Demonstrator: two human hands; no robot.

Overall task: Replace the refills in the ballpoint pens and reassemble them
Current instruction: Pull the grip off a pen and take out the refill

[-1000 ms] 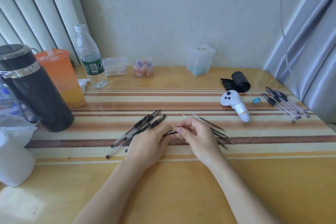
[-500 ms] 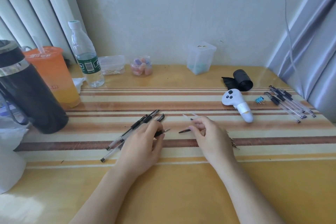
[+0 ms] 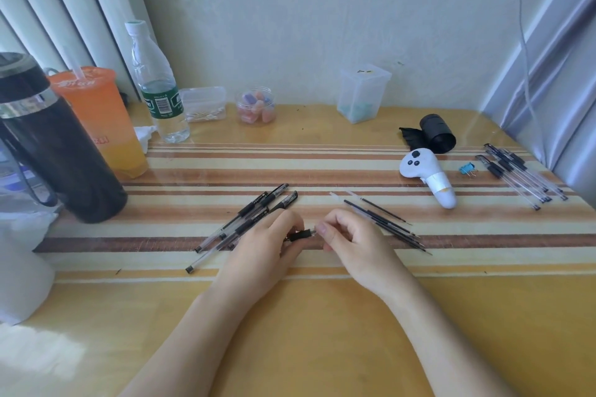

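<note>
Centre frame, nearest: left hand (image 3: pixel 267 245) closed around a pen (image 3: pixel 301 234), only its dark grip end showing past the fingers. Right hand (image 3: pixel 351 240) pinches that exposed end between thumb and forefinger; whether it holds the tip piece or the refill itself, cannot tell.

Judged step: seating or screwing the tip. Keep both pieces coaxial, turn lightly, stop at resistance.

Just beyond, left of centre: waiting pens (image 3: pixel 245 219). Right of centre: loose refills (image 3: pixel 380 219). Upper right: a further group of pens (image 3: pixel 516 174), well apart, apparently assembled.
</note>
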